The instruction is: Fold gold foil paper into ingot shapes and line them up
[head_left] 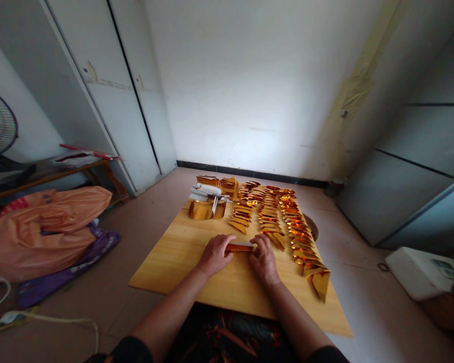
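A narrow folded strip of gold foil paper (240, 247) lies on the wooden board (181, 252), pinched at each end. My left hand (214, 255) presses its left end and my right hand (264, 259) presses its right end. Beyond my hands, three rows of folded gold paper pieces (272, 217) run away across the board, the right row reaching down to a larger folded piece (320, 280). At the board's far left sits a stack of gold sheets (206, 207) with white paper rolls on top.
The board rests on a tiled floor. An orange plastic bag (45, 229) and a purple bag (98, 247) lie to the left, near a low wooden bench (53, 174). White wardrobe doors stand at the back left. A white box (419, 272) sits at the right.
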`<state>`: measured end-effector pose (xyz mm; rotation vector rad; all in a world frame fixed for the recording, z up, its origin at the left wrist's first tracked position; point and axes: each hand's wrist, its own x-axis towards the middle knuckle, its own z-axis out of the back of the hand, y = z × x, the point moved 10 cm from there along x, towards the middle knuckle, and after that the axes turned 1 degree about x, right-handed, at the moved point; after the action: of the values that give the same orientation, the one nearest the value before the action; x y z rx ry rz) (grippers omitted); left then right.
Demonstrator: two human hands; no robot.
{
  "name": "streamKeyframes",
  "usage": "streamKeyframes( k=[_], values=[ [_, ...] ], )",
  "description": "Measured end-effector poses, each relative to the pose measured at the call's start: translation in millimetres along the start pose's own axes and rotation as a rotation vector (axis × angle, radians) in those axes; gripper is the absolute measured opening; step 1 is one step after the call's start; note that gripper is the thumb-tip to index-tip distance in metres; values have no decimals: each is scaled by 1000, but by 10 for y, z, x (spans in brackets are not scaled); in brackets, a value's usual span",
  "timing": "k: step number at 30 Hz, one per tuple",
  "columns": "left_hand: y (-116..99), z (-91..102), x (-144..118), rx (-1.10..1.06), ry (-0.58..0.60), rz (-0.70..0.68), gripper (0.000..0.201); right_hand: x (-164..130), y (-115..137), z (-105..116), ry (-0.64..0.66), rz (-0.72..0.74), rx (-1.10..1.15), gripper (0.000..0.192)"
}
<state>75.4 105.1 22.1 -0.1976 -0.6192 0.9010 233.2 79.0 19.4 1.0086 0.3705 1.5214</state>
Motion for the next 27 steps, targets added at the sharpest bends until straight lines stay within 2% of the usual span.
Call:
streamKeyframes(
  k=[5,11,17,27],
  values=[
    [5,11,-13,16,2,5,39,-13,-35,8,-13,-21,32,37],
    [-44,47,-15,-25,11,-36,31,-8,53,26,-24,93,-6,24],
    [4,85,-29,-49,-63,-2,39,-5,40,-7,6,64,-48,25],
    [19,56,-26,-61,-50,10,48,2,24,-1,27,3,-14,40]
  ],
)
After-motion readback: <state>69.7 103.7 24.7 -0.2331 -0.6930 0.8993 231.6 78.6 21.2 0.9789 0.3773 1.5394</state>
